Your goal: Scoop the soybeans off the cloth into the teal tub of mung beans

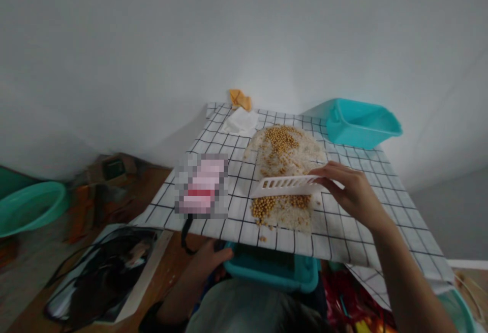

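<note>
2 hands | R hand [353, 190] grips white scraper [284, 185] on beans [280, 203] | L hand [213, 258] holds teal bin [272, 272]

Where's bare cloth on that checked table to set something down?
Free: checked cloth right of the bean-and-rice pile, below the teal bin; also the left strip beside the blurred packet. Crowded: the centre, where the right hand holds the white slotted scraper, and the far edge with the napkin.

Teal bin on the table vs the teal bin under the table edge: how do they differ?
The teal bin on the table sits at the far right corner of the checked cloth, untouched and fully in view. The teal bin under the table edge sits lower, partly hidden by the cloth, with the left hand on its side. Both are teal, rectangular and open-topped.
</note>
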`<state>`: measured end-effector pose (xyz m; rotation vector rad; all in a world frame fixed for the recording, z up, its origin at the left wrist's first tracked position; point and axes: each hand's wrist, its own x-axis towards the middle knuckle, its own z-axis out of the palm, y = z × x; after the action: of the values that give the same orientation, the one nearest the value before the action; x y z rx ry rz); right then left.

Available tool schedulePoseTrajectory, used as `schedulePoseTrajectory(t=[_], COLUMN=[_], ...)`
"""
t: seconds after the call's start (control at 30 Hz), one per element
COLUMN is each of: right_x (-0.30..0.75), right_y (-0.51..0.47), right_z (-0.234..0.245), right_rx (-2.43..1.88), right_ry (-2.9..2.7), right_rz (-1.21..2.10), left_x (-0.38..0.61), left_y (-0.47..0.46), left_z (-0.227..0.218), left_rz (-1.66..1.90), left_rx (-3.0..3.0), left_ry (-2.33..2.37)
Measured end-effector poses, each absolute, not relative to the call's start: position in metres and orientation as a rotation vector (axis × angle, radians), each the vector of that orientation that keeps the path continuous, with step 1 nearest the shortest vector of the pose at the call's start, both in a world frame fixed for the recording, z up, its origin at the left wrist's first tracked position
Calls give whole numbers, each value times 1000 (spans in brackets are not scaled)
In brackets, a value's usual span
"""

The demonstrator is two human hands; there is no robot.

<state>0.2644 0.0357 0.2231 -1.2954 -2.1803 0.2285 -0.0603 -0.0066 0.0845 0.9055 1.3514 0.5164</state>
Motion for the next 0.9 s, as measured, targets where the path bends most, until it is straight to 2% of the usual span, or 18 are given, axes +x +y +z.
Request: schedulePoseTrajectory(t=[0.27,0.4,0.67,0.9], right_x=[275,292,323,306], right_y=[24,6,-32,-33], right_z=[231,229,208,205], right_rx=[-1400,-1444,-1537,-1504], right_ry=[-1974,-1883,-1976,-2016], right_rz=[116,204,273,296], left_x=[-59,-59,-55,-46], left_y=[-7,-10,-11,-6], left_z=[88,86,86,83], left_rz=[510,527,524,451], left_rx=[899,882,876,892], left_ry=[1388,1391,1383,1432])
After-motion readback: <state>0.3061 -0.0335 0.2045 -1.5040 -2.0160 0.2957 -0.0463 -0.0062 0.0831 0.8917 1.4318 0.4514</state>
